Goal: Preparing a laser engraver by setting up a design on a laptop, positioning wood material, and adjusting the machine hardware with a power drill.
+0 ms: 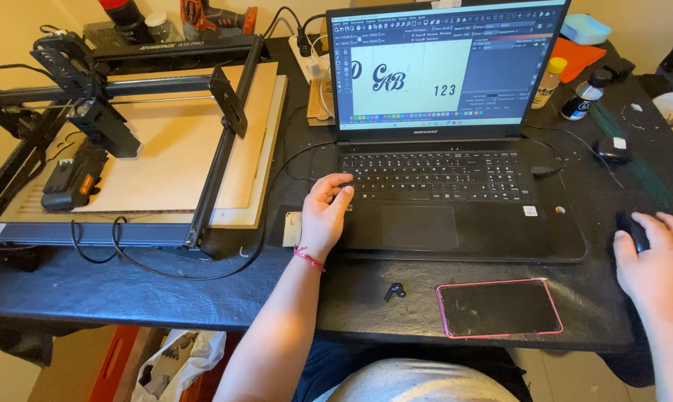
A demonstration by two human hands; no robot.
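Laptop (pixel 441 149) sits open mid-desk, screen showing a design prog w/ script letters and digits. Left hand (pixel 325 216) rests on the palm rest at the keyboard's left edge, fingers loosely curled, tips touching the lower-left keys; it grips nothing. Placement looks like it suits shortcut keys while the other hand steers. Right hand (pixel 656 264) is cupped over a black mouse (pixel 633 229) at the desk's right edge, fingers draped on top, light hold.

Just below the laptop: a dark phone in a pink case (pixel 499 307), face up, and a small black earbud (pixel 394 290). Left of the laptop, a laser engraver frame (pixel 120 134) stands over a pale wood board (pixel 180 141), cables looping toward the laptop. Top right: a white bottle w/ yellow cap (pixel 549 82), a small dark-capped bottle (pixel 586 95), an orange cloth (pixel 578 56). A 2nd mouse (pixel 612 149) lies near.
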